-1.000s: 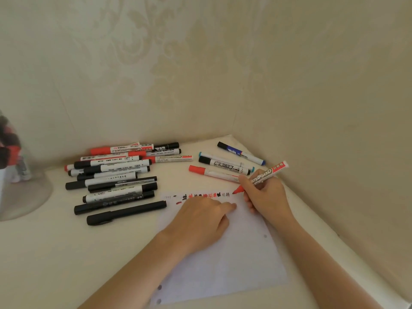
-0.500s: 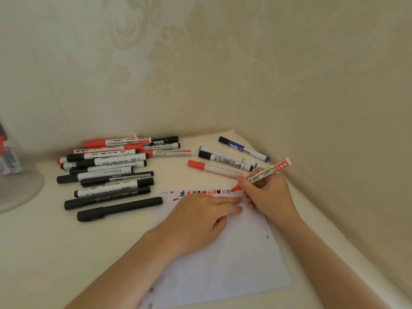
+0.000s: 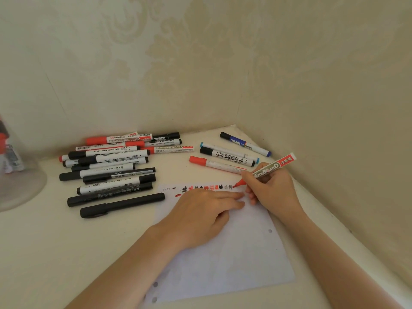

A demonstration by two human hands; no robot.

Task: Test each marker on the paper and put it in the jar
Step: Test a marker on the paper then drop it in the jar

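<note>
Red marker (image 3: pixel 268 171) pinched in right hand (image 3: pixel 270 188) fingers; left hand (image 3: pixel 200 216) flat on paper (image 3: pixel 245 259); cream corner tabletop (image 3: pixel 44 253).

Uncapped red whiteboard marker (image 3: pixel 270 169) tilted, tip down on the top edge of the white punched paper (image 3: pixel 234 253) by a row of red and black test marks, capped markers (image 3: pixel 111 170) piled beyond, clear jar (image 3: pixel 15 175) far left holding markers.

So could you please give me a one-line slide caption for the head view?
Right hand tests a red marker on paper steadied by the left hand.
</note>
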